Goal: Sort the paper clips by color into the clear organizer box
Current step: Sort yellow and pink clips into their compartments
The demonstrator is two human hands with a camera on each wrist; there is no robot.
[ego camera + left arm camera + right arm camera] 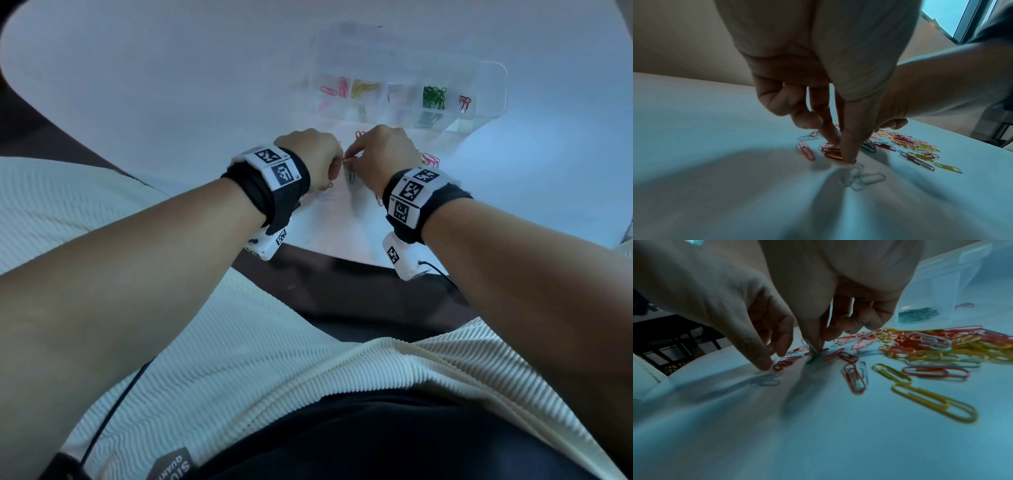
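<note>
Head view puts the clear organizer box at the far side of the white table, and everything else sits relative to it. On the near side of the box and towards its left end, the left hand is curled down onto the table. In the left wrist view its thumb and forefinger tips press on a red paper clip lying flat; whether the clip is truly pinched or only pressed, I cannot tell. A pale clip lies just beside that thumb.

Just right of it, also on the near side of the box, the right hand is curled too. The right wrist view shows its thumb and fingers nipping a pale clip that stands tilted on end over a green one.

Further right, between that hand and the box, the unsorted heap of red, yellow, pink and white clips lies tangled. The compartments already hold pink, yellow, green and red clips.

These clips look light, stiff and smooth-coated, so they should slide under a fingertip and hook into each other. Taking one by its rounded end, or tipping an edge up first, seems the surest hold.
</note>
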